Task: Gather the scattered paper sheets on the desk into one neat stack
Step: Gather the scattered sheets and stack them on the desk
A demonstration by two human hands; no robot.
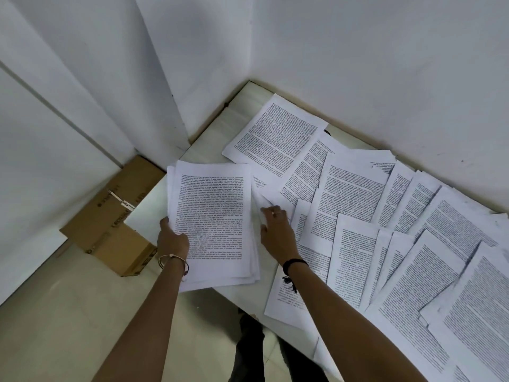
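Paper stack (212, 216) at frame centre sat gripped by the left hand (172, 239), fingers curled round its edge, freeing the right hand (275, 232), which pinched a loose sheet (260, 201) alongside.

paper sheets (275, 139): print too blurred | cardboard box (110, 230): lettering illegible
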